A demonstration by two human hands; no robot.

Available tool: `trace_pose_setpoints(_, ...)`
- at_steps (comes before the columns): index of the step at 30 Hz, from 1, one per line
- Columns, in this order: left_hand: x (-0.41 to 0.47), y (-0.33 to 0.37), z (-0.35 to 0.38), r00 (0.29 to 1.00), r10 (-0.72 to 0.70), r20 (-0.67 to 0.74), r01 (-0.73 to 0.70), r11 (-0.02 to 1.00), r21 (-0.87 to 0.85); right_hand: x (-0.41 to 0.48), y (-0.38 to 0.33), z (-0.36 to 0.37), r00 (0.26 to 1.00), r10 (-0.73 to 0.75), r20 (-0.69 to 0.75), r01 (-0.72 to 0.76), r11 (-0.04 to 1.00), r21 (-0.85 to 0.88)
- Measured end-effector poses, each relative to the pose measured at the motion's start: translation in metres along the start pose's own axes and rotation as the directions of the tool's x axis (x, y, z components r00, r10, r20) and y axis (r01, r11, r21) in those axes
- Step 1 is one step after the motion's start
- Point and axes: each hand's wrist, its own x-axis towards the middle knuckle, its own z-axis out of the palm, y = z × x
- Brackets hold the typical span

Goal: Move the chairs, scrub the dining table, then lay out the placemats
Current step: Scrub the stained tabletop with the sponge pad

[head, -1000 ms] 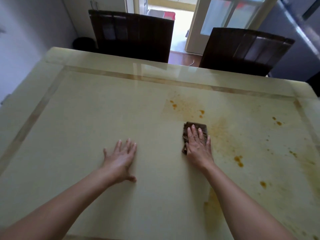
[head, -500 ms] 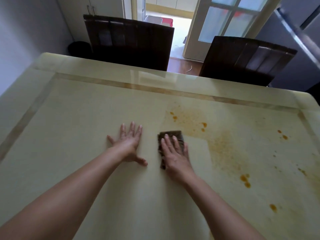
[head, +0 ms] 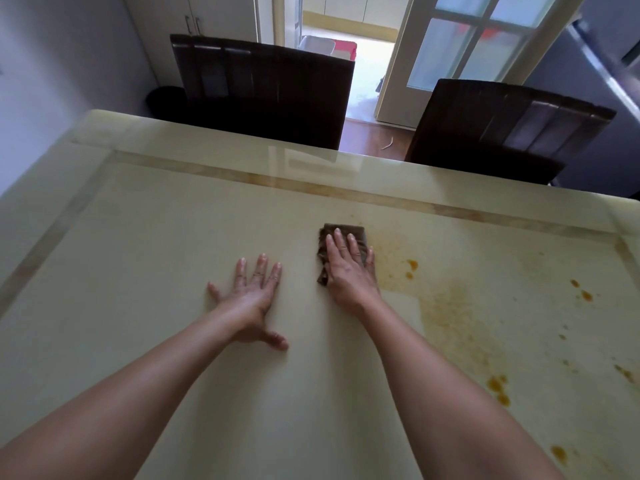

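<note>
Head view: two chairs (head: pixel 263 95) (head: pixel 502 133), one sponge (head: pixel 357 232), two hands (head: pixel 252 296) (head: pixel 350 273)

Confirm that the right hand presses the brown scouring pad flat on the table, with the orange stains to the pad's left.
Wrong side: in the head view the orange stains lie to the right of the scouring pad, not its left. The right hand does press the pad flat on the table.

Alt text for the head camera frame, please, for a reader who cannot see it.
A person's right hand presses a dark scouring pad flat on a glossy cream dining table beside orange stains; the left hand rests flat alongside. Two dark chairs stand at the far edge.
</note>
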Motion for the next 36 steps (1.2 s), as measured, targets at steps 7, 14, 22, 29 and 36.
trace_pose_setpoints(7,-0.001,0.0,-0.001,1.0,0.005,-0.002,-0.005,1.0,-0.006,-0.025,0.068,-0.008,0.983,0.178,-0.045,-0.176,0.984,0.035)
trace_pose_setpoints(14,0.002,0.009,-0.017,0.998,-0.016,-0.057,0.019,0.998,0.062,-0.025,0.073,-0.005,0.979,0.198,-0.035,-0.197,0.98,0.034)
trace_pose_setpoints(22,0.052,0.043,-0.053,0.999,-0.024,-0.042,0.02,0.996,-0.087,-0.019,0.076,-0.006,0.98,0.198,-0.025,-0.198,0.98,0.022)
trace_pose_setpoints(29,0.058,0.043,-0.049,0.999,-0.032,-0.038,0.028,0.995,-0.101,0.01,0.061,-0.014,0.995,0.101,0.004,-0.101,0.995,-0.015)
trace_pose_setpoints(36,0.063,0.043,-0.048,0.998,-0.046,-0.043,0.04,0.992,-0.12,0.084,0.0,-0.02,0.993,-0.117,0.019,0.118,0.993,-0.031)
